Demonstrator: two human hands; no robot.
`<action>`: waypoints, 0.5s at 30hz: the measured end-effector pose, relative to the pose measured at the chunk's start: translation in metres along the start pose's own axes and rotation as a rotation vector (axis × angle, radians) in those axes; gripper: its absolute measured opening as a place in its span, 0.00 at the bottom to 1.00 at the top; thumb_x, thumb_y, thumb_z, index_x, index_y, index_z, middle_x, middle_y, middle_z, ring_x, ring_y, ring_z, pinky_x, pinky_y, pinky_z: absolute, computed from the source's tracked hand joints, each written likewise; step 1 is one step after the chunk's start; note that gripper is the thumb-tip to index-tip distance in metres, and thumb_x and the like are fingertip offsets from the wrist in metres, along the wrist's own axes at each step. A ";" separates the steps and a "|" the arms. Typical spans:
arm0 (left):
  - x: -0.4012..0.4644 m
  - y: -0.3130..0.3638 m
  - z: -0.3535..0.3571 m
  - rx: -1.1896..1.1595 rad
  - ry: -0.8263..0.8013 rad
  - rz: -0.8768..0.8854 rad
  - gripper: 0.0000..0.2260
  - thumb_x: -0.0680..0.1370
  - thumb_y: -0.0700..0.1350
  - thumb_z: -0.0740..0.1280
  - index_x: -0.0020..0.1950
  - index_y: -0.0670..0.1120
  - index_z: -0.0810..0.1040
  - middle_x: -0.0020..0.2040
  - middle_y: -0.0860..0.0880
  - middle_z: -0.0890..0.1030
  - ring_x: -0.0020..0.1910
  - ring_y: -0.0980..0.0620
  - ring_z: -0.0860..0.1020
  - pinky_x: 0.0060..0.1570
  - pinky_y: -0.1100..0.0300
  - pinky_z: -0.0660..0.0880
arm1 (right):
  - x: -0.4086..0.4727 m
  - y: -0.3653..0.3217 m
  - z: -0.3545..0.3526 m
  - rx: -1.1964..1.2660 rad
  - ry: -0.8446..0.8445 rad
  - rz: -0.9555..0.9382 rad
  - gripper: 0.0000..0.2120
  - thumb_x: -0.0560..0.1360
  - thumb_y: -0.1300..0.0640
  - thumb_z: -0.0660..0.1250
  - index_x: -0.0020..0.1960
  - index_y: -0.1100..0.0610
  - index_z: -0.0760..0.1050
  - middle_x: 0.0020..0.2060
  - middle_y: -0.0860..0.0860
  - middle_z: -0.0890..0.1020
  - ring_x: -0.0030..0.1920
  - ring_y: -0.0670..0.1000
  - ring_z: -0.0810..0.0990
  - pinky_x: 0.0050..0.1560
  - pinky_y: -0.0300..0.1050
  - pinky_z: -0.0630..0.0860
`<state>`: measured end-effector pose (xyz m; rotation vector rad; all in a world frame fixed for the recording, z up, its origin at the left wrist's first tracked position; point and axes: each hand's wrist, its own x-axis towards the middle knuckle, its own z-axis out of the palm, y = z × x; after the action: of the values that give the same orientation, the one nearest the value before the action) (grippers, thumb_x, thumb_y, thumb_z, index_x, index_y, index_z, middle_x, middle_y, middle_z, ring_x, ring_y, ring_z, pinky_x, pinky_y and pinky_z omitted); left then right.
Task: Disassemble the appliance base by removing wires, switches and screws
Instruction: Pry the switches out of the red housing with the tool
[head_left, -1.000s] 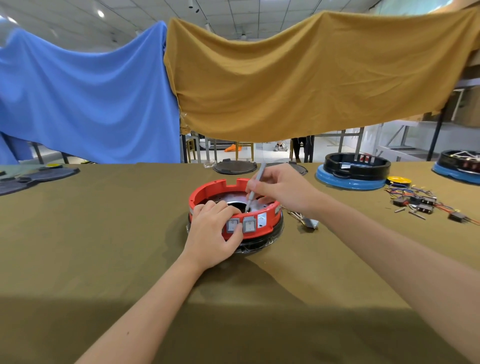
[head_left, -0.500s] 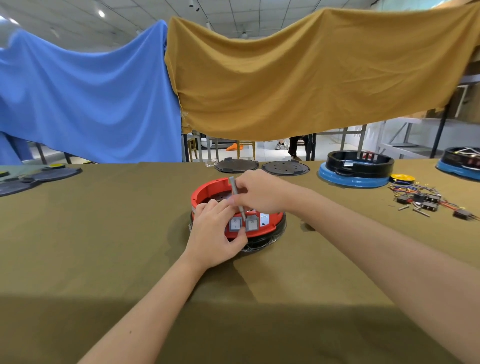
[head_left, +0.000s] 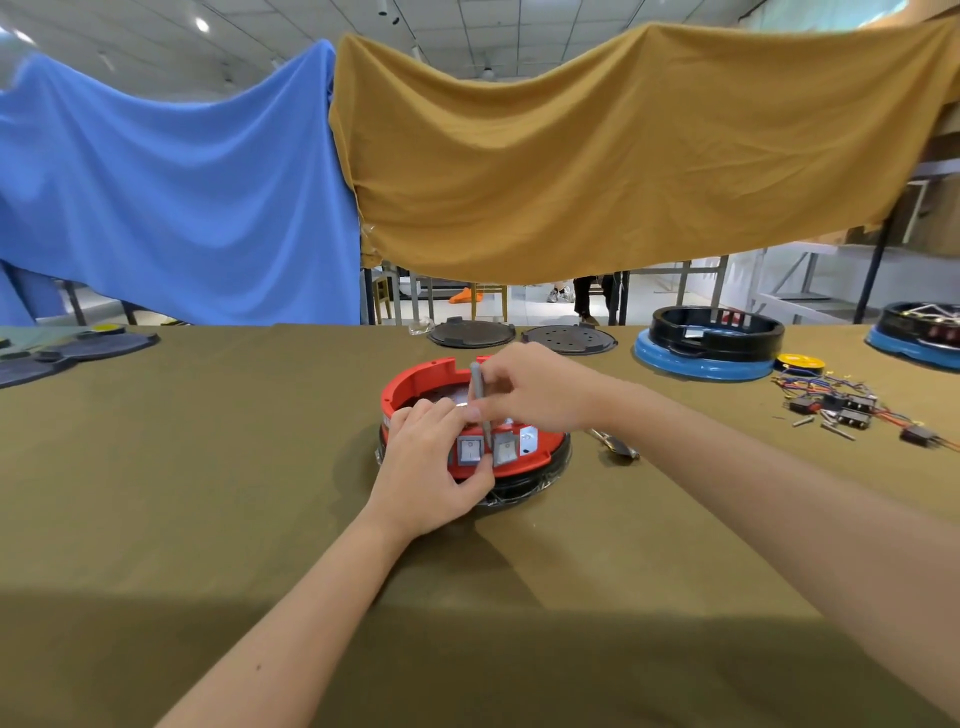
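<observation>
A red round appliance base (head_left: 415, 387) on a black bottom ring sits mid-table. Two grey rocker switches (head_left: 470, 449) are set in its near wall, with a small metal plate to their right. My left hand (head_left: 428, 470) grips the near wall of the base, thumb under the left switch and fingers over the rim. My right hand (head_left: 535, 389) pinches a thin grey tool (head_left: 480, 397), held almost upright, its tip down between the two switches. The base's inside is mostly hidden by my hands.
Pliers (head_left: 615, 445) lie just right of the base. Removed switches and coloured wires (head_left: 841, 408) are scattered at the right. A black-and-blue base (head_left: 709, 345), another (head_left: 919, 332) at the far right, two dark lids (head_left: 519, 335) behind, dark plates (head_left: 67, 351) at the left.
My right hand swung the grey tool from inside the base over the rim to the near wall, its tip now between the two switches. My left hand kept its grip.
</observation>
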<state>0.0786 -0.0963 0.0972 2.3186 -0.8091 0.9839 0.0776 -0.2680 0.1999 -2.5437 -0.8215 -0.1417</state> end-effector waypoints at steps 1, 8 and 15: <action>0.000 0.001 -0.001 -0.007 0.002 -0.007 0.13 0.71 0.54 0.65 0.52 0.49 0.77 0.44 0.55 0.75 0.46 0.53 0.72 0.52 0.54 0.67 | -0.006 0.002 0.003 0.018 0.018 -0.016 0.11 0.78 0.50 0.70 0.41 0.55 0.80 0.34 0.52 0.81 0.30 0.47 0.72 0.32 0.35 0.68; -0.001 0.002 -0.002 0.004 -0.021 -0.020 0.16 0.71 0.55 0.65 0.54 0.49 0.77 0.46 0.55 0.72 0.48 0.54 0.70 0.54 0.58 0.65 | 0.007 -0.004 0.005 -0.164 -0.036 0.021 0.15 0.80 0.50 0.67 0.37 0.54 0.73 0.32 0.47 0.75 0.28 0.44 0.69 0.30 0.36 0.65; 0.000 0.001 -0.001 0.006 -0.024 -0.025 0.16 0.71 0.56 0.65 0.54 0.49 0.78 0.45 0.55 0.73 0.47 0.54 0.70 0.54 0.60 0.63 | 0.029 -0.012 -0.005 -0.161 -0.174 0.075 0.16 0.81 0.51 0.66 0.46 0.64 0.79 0.37 0.54 0.84 0.35 0.54 0.83 0.35 0.43 0.80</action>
<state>0.0770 -0.0967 0.0977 2.3442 -0.7860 0.9502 0.0948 -0.2467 0.2159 -2.7651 -0.8070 0.0401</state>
